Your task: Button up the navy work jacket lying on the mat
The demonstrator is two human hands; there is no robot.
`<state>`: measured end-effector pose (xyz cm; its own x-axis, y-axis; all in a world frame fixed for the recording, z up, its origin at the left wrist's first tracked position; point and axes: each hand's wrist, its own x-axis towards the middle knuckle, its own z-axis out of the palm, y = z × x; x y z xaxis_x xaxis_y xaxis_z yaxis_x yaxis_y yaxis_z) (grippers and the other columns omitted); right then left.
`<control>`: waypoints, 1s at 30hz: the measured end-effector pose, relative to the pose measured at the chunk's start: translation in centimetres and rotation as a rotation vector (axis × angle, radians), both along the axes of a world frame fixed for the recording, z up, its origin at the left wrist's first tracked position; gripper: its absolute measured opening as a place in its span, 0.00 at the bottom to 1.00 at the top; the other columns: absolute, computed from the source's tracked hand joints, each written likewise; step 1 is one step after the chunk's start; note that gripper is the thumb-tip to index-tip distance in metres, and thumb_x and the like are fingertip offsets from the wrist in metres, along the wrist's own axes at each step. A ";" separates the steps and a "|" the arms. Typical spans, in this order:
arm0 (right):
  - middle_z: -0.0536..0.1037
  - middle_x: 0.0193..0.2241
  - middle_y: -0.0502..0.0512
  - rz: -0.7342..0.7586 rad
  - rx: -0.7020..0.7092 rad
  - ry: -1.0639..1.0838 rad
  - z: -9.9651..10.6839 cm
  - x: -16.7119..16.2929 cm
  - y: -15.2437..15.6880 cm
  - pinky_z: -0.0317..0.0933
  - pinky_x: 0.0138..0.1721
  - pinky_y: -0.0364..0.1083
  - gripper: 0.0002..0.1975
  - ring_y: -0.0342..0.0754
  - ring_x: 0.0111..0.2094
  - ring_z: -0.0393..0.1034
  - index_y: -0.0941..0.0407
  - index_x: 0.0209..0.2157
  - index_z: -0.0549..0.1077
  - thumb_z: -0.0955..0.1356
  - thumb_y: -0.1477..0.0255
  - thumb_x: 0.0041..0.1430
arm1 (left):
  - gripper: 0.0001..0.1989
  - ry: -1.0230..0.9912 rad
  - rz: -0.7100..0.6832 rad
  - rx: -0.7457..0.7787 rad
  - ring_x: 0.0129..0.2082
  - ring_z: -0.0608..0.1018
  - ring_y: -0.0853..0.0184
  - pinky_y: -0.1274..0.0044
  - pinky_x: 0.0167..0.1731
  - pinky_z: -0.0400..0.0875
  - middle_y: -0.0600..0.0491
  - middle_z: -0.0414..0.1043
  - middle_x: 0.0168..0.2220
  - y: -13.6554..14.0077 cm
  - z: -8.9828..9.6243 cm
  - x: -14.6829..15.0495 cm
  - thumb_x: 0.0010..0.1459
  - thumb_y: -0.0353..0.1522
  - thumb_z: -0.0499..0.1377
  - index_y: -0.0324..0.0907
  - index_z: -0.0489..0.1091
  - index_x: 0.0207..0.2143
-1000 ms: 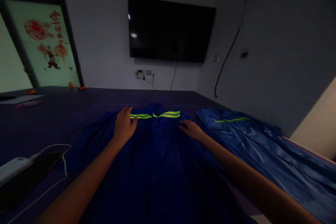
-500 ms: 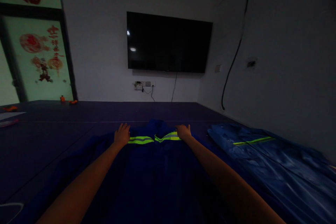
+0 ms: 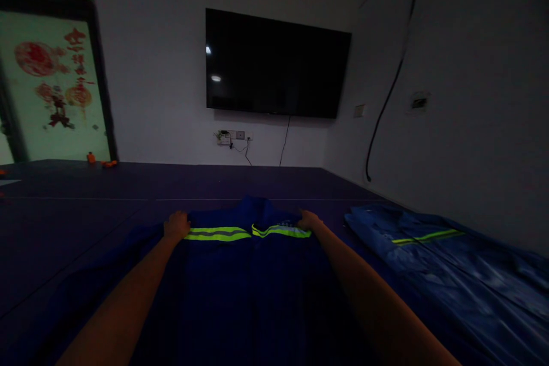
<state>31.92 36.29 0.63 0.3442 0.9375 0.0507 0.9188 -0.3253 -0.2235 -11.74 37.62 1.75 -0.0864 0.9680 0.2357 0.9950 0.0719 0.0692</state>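
A dark blue work jacket (image 3: 223,286) with a yellow-green reflective stripe across its chest lies spread in front of me, collar pointing away. At the left end of the stripe, my left hand (image 3: 176,225) is closed on the cloth near the shoulder. My right hand (image 3: 310,221) grips the other side, its fingers bent over the fabric at the stripe's right end. Both arms reach forward over the jacket. Its lower part fades into shadow.
A second blue garment (image 3: 433,263) with a yellow-green stripe lies to the right, beside the wall. Small orange objects (image 3: 109,164) sit at the far left of the dark purple surface (image 3: 206,183). A television (image 3: 277,66) hangs on the wall, with sockets and cables below.
My hands have moved apart, the left one leftward and the right one slightly rightward. More of the stripe shows between them, and the fingers have closed on the cloth. The view has shifted slightly.
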 end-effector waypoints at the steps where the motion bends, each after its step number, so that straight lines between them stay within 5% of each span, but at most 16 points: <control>1: 0.66 0.51 0.60 -0.005 0.001 0.000 0.0 0.1 -0.1 0.54 0.47 0.61 0.33 0.59 0.52 0.59 0.48 0.54 0.61 0.69 0.66 0.42 | 0.23 -0.012 -0.002 0.026 0.53 0.64 0.53 0.65 0.46 0.63 0.41 0.60 0.54 0.3 -0.1 -0.2 0.52 0.33 0.48 0.38 0.62 0.51; 5: 0.64 0.53 0.58 0.024 -0.017 -0.002 0.2 0.1 -0.4 0.42 0.51 0.67 0.29 0.60 0.54 0.55 0.48 0.53 0.61 0.66 0.68 0.46 | 0.27 -0.077 0.005 -0.012 0.54 0.63 0.51 0.60 0.48 0.60 0.41 0.60 0.55 1.4 -0.1 -0.7 0.50 0.32 0.49 0.38 0.59 0.54; 10: 0.73 0.43 0.58 0.064 -0.025 0.004 0.9 -0.8 -0.7 0.51 0.49 0.61 0.18 0.56 0.48 0.64 0.53 0.41 0.73 0.64 0.77 0.45 | 0.17 -0.136 -0.020 -0.091 0.49 0.69 0.53 0.60 0.44 0.63 0.45 0.69 0.48 2.1 0.7 -1.4 0.50 0.34 0.50 0.43 0.69 0.42; 12: 0.74 0.40 0.58 0.090 0.002 -0.002 1.7 -0.9 -1.2 0.54 0.47 0.57 0.14 0.55 0.45 0.66 0.54 0.36 0.74 0.64 0.78 0.45 | 0.16 -0.156 -0.039 -0.031 0.49 0.69 0.56 0.64 0.45 0.64 0.45 0.68 0.48 1.7 1.5 -1.6 0.52 0.33 0.50 0.42 0.68 0.42; 15: 0.74 0.41 0.57 0.111 0.085 -0.012 3.9 -0.8 -2.6 0.54 0.47 0.53 0.13 0.53 0.47 0.65 0.53 0.38 0.74 0.63 0.74 0.49 | 0.15 -0.264 -0.079 0.276 0.47 0.70 0.60 0.71 0.46 0.64 0.43 0.68 0.46 0.1 4.3 -1.8 0.54 0.30 0.47 0.38 0.66 0.42; 18: 0.71 0.47 0.55 0.112 0.187 -0.011 7.7 -0.1 -5.0 0.57 0.45 0.49 0.15 0.52 0.49 0.63 0.51 0.43 0.71 0.62 0.70 0.53 | 0.14 -0.399 -0.081 0.533 0.43 0.72 0.61 0.71 0.43 0.66 0.45 0.70 0.42 -3.1 9.7 -1.8 0.55 0.31 0.47 0.37 0.64 0.43; 21: 0.73 0.44 0.56 0.139 0.486 0.052 13.3 0.5 -8.7 0.59 0.41 0.42 0.15 0.48 0.45 0.66 0.55 0.43 0.71 0.62 0.70 0.54 | 0.13 -0.489 -0.057 0.813 0.42 0.71 0.62 0.71 0.44 0.65 0.48 0.70 0.41 -7.9 17.2 -1.1 0.56 0.31 0.49 0.36 0.63 0.43; 26: 0.75 0.38 0.60 0.143 0.861 0.015 27.8 2.3 -17.1 0.59 0.35 0.39 0.20 0.43 0.37 0.69 0.69 0.41 0.71 0.58 0.68 0.56 | 0.14 -0.555 -0.020 1.176 0.47 0.67 0.65 0.68 0.51 0.58 0.51 0.66 0.46 -19.2 31.2 0.9 0.58 0.29 0.50 0.30 0.59 0.45; 30: 0.68 0.43 0.74 -0.046 1.226 -0.275 39.3 8.4 -24.0 0.55 0.33 0.41 0.40 0.46 0.46 0.62 0.86 0.28 0.67 0.37 0.70 0.48 | 0.17 -0.543 -0.146 1.267 0.52 0.62 0.62 0.65 0.53 0.55 0.54 0.61 0.51 -28.7 39.9 1.7 0.61 0.33 0.47 0.32 0.57 0.50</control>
